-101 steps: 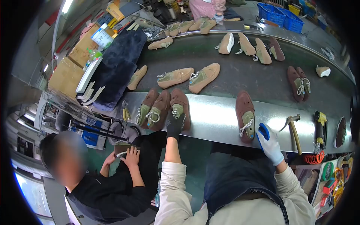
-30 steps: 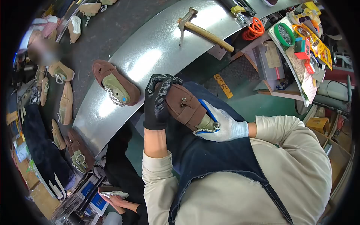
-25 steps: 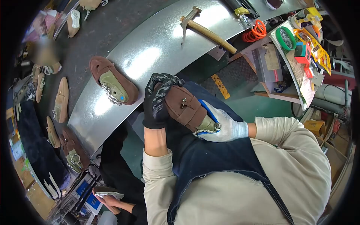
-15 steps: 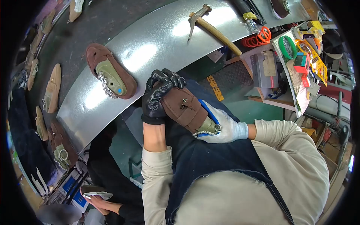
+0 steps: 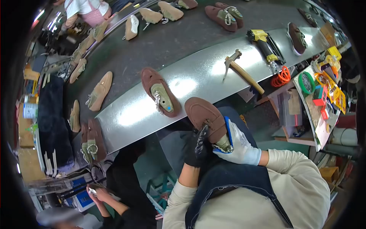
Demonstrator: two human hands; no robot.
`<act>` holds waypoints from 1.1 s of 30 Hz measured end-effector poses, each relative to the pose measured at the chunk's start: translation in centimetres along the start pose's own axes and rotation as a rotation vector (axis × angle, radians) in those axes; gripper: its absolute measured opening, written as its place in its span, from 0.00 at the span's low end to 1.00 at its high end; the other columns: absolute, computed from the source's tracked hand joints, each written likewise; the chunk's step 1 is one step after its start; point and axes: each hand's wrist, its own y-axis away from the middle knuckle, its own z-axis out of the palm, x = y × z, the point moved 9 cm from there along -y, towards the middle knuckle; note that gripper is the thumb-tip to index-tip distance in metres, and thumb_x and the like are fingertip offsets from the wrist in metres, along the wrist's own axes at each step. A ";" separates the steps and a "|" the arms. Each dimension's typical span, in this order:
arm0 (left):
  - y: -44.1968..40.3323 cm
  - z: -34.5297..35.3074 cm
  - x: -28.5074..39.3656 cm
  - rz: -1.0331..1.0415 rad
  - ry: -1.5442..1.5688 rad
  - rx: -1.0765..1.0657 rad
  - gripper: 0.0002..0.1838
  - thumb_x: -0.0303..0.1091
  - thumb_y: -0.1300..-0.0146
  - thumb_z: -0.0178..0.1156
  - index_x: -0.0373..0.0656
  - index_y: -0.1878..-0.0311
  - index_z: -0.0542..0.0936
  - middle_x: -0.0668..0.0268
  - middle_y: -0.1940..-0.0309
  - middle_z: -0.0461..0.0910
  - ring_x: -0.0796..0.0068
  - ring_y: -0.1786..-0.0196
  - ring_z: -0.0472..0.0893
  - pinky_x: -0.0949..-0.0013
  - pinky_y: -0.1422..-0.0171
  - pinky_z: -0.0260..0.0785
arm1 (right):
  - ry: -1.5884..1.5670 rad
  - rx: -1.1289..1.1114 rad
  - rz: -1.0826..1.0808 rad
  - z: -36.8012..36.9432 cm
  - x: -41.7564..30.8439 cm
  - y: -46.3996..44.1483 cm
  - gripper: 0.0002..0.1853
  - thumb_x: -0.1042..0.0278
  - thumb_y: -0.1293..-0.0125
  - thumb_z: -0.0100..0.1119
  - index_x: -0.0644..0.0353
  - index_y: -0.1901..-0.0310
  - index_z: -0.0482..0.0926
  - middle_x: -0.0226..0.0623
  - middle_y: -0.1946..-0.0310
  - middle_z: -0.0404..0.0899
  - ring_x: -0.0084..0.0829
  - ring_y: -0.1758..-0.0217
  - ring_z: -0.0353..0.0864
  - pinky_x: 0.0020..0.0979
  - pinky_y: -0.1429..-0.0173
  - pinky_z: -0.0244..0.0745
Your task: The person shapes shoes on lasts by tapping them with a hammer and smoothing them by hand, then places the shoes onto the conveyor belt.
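We hold brown shoe [image 5: 200, 110] near bench [image 5: 129, 116]. Our right hand [image 5: 241, 144] cups heel end, fingers closed around side. Our left hand [image 5: 196, 147] touches shoe's top; whether fingers pinch, we cannot tell. Hammer [image 5: 244, 72] lies on bench.

And here we are, riding on the wearer's head, one camera facing forward and steeply down; the wearer's shirt [image 5: 244, 202] crowds the bottom, seen from right above and very close; a little farther out, right of centre, come the left hand [image 5: 197, 147] and the right hand [image 5: 241, 143], both near and viewed from overhead; the workbench [image 5: 133, 110] runs slantwise up to the right, bowed as through a very wide lens; way out top left, a person in pink [image 5: 100, 15] shows small and distant; darkness rounds every corner!
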 end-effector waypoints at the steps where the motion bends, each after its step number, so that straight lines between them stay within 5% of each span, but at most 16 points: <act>1: 0.1 -0.6 0.4 0.011 0.008 0.012 0.26 0.34 0.22 0.56 0.36 0.25 0.72 0.56 0.31 0.78 0.67 0.33 0.78 0.65 0.25 0.68 | 0.001 -0.014 -0.012 -0.4 -0.1 -0.1 0.59 0.57 0.45 0.83 0.73 0.21 0.54 0.63 0.30 0.70 0.57 0.31 0.78 0.45 0.29 0.76; 7: -0.4 -3.5 0.7 -0.058 0.078 0.047 0.23 0.35 0.23 0.57 0.35 0.29 0.75 0.60 0.37 0.83 0.70 0.42 0.82 0.68 0.32 0.71 | 0.096 -0.300 -0.243 -1.3 -1.9 -2.9 0.59 0.57 0.43 0.80 0.74 0.19 0.51 0.62 0.27 0.69 0.51 0.30 0.78 0.41 0.26 0.74; 13: -0.9 -5.3 -1.6 -0.137 -0.040 0.032 0.23 0.34 0.24 0.59 0.35 0.30 0.77 0.60 0.38 0.83 0.71 0.42 0.82 0.68 0.33 0.73 | -0.544 -0.407 0.158 -2.8 2.6 -12.4 0.34 0.58 0.27 0.67 0.69 0.26 0.71 0.44 0.36 0.82 0.32 0.38 0.82 0.31 0.30 0.75; 18: 0.2 1.1 4.2 0.197 -0.583 0.042 0.38 0.35 0.32 0.69 0.32 0.23 0.66 0.52 0.37 0.82 0.59 0.38 0.83 0.61 0.32 0.75 | -0.353 -0.605 0.064 1.6 3.4 -15.6 0.26 0.53 0.28 0.70 0.71 0.44 0.82 0.37 0.56 0.86 0.25 0.54 0.79 0.27 0.45 0.76; 24: 0.5 1.3 4.2 0.215 -0.973 0.200 0.53 0.40 0.39 0.75 0.34 0.18 0.54 0.38 0.33 0.76 0.45 0.37 0.83 0.54 0.34 0.77 | -0.400 -0.546 0.077 1.9 2.7 -15.6 0.21 0.51 0.27 0.68 0.65 0.53 0.83 0.30 0.67 0.80 0.23 0.65 0.72 0.26 0.57 0.72; 31: 1.2 -0.4 2.0 0.278 -0.843 0.176 0.48 0.38 0.37 0.74 0.35 0.20 0.58 0.42 0.35 0.78 0.49 0.40 0.83 0.56 0.33 0.75 | -0.366 -0.428 0.162 2.2 2.9 -13.7 0.23 0.49 0.27 0.66 0.66 0.53 0.84 0.32 0.67 0.81 0.24 0.64 0.72 0.27 0.54 0.72; 33: 2.3 -0.1 1.6 0.202 -0.796 0.177 0.47 0.37 0.37 0.74 0.36 0.20 0.59 0.44 0.34 0.77 0.51 0.39 0.83 0.57 0.32 0.74 | -0.291 -0.266 0.128 -0.1 2.8 -14.2 0.24 0.48 0.25 0.63 0.66 0.48 0.82 0.38 0.60 0.82 0.30 0.58 0.76 0.31 0.50 0.74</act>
